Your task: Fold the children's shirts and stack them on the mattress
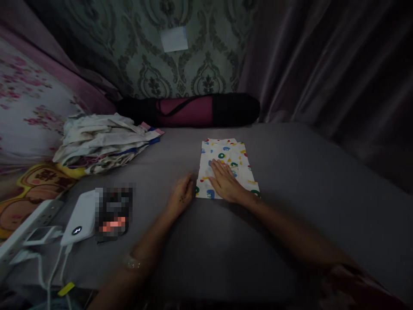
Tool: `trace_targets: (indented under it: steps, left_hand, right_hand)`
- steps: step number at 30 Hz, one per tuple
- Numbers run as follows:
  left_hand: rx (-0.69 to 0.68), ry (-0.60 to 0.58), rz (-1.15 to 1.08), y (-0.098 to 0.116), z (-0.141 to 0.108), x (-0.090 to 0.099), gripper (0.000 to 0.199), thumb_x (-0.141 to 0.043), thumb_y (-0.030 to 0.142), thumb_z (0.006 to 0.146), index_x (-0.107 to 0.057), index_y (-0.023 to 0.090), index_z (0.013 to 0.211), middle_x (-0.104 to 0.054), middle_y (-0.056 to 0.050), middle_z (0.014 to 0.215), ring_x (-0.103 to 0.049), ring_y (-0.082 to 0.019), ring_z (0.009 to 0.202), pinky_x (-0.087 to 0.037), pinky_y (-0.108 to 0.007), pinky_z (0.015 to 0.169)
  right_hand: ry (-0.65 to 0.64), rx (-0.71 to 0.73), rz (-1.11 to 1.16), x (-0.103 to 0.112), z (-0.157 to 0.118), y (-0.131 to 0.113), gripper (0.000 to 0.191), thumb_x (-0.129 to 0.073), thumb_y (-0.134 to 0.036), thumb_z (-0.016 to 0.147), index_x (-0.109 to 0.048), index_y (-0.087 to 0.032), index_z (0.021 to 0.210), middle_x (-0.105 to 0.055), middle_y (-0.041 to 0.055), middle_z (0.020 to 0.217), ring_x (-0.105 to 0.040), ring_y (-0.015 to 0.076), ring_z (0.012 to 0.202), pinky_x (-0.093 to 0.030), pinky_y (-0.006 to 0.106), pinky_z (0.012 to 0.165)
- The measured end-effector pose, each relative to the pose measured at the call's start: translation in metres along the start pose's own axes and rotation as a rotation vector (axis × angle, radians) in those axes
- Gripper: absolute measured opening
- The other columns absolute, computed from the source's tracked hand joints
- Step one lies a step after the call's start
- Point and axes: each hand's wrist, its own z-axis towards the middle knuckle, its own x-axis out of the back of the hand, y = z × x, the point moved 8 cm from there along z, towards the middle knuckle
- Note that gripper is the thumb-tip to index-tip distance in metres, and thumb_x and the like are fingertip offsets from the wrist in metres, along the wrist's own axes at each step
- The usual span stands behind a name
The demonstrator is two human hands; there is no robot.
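Note:
A white folded cloth garment (pixel 240 155) with blue, green, yellow and red prints lies flat on the grey bed sheet in front of me. My right hand (pixel 226 181) rests palm down on it, fingers stretched out, holding nothing. Just beside its lower left edge is my left hand (pixel 181 196), slightly blurred. The left fingers are curled together, and whatever they hold, if anything, is hidden. I cannot tell whether the left fingertips touch the cloth.
A pile of pale clothes (pixel 103 137) lies at the left. Nearer are a yellow cushion (pixel 38 189), a power strip (pixel 32 224), a white power bank (pixel 80 215) with cables, and a pixelated dark object (pixel 114 213). Along the back wall lies a black and maroon bolster-shaped bag (pixel 190 111).

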Motion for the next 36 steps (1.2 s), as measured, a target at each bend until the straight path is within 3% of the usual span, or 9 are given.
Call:
trace_targets:
  steps: [5, 9, 15, 20, 25, 31, 36]
  left_hand:
    - [-0.157, -0.129, 0.15, 0.044, 0.02, -0.024, 0.041, -0.036, 0.026, 0.095, -0.049, 0.011, 0.132, -0.052, -0.016, 0.139, -0.046, -0.024, 0.132, -0.038, -0.043, 0.11]
    - [-0.176, -0.226, 0.341, 0.076, 0.031, -0.062, 0.046, -0.028, 0.023, 0.097, -0.043, 0.009, 0.139, -0.043, -0.014, 0.148, -0.033, -0.025, 0.141, -0.03, -0.047, 0.114]
    - [-0.111, -0.28, 0.546, 0.069, 0.022, -0.099, 0.053, -0.025, 0.032, 0.099, -0.038, 0.007, 0.144, -0.037, -0.015, 0.151, -0.031, -0.027, 0.142, -0.027, -0.046, 0.116]
    - [-0.119, -0.28, 0.551, 0.069, 0.023, -0.093, 0.052, -0.026, 0.032, 0.099, -0.04, 0.006, 0.142, -0.039, -0.017, 0.15, -0.033, -0.028, 0.14, -0.029, -0.047, 0.114]
    - [-0.144, -0.061, 0.498, 0.071, 0.033, -0.066, 0.056, -0.028, 0.039, 0.099, -0.035, 0.006, 0.144, -0.033, -0.02, 0.152, -0.024, -0.029, 0.144, -0.025, -0.05, 0.115]
    - [-0.059, -0.328, 0.441, 0.044, 0.031, -0.088, 0.066, -0.027, 0.051, 0.098, -0.037, 0.002, 0.142, -0.036, -0.023, 0.149, -0.029, -0.033, 0.141, -0.029, -0.05, 0.113]
    - [-0.042, -0.203, 0.456, 0.039, 0.036, -0.069, 0.069, -0.026, 0.051, 0.097, -0.03, 0.003, 0.146, -0.028, -0.023, 0.154, -0.021, -0.032, 0.145, -0.024, -0.05, 0.115]
  right_hand:
    - [0.036, -0.098, -0.131, 0.022, -0.031, 0.047, 0.06, -0.022, -0.038, 0.099, -0.028, -0.005, 0.149, -0.022, 0.0137, 0.157, -0.014, 0.0244, 0.146, -0.012, 0.048, 0.119]
    - [0.071, -0.088, -0.235, 0.019, -0.036, 0.056, 0.059, -0.024, -0.034, 0.098, -0.031, -0.005, 0.149, -0.024, 0.0129, 0.157, -0.015, 0.0242, 0.146, -0.012, 0.048, 0.119]
    - [0.023, -0.027, -0.267, -0.006, -0.036, 0.049, 0.058, -0.026, -0.032, 0.097, -0.033, -0.005, 0.148, -0.026, 0.0134, 0.156, -0.022, 0.0228, 0.144, -0.016, 0.045, 0.118]
    - [0.046, -0.006, -0.242, 0.004, -0.039, 0.051, 0.058, -0.026, -0.033, 0.097, -0.03, -0.008, 0.149, -0.025, 0.0121, 0.156, -0.021, 0.0213, 0.145, -0.018, 0.043, 0.118]
    - [0.204, -0.101, -0.266, 0.028, -0.045, 0.077, 0.058, -0.025, -0.035, 0.098, -0.029, -0.009, 0.15, -0.023, 0.0119, 0.157, -0.015, 0.023, 0.146, -0.013, 0.047, 0.119]
    - [0.104, -0.158, -0.188, 0.013, -0.046, 0.103, 0.06, -0.023, -0.039, 0.098, -0.033, -0.007, 0.148, -0.03, 0.0144, 0.155, -0.023, 0.0237, 0.144, -0.021, 0.045, 0.117]
    - [0.171, -0.221, -0.216, 0.025, -0.05, 0.113, 0.061, -0.02, -0.04, 0.098, -0.027, -0.009, 0.151, -0.025, 0.013, 0.157, -0.018, 0.0244, 0.146, -0.018, 0.047, 0.117]
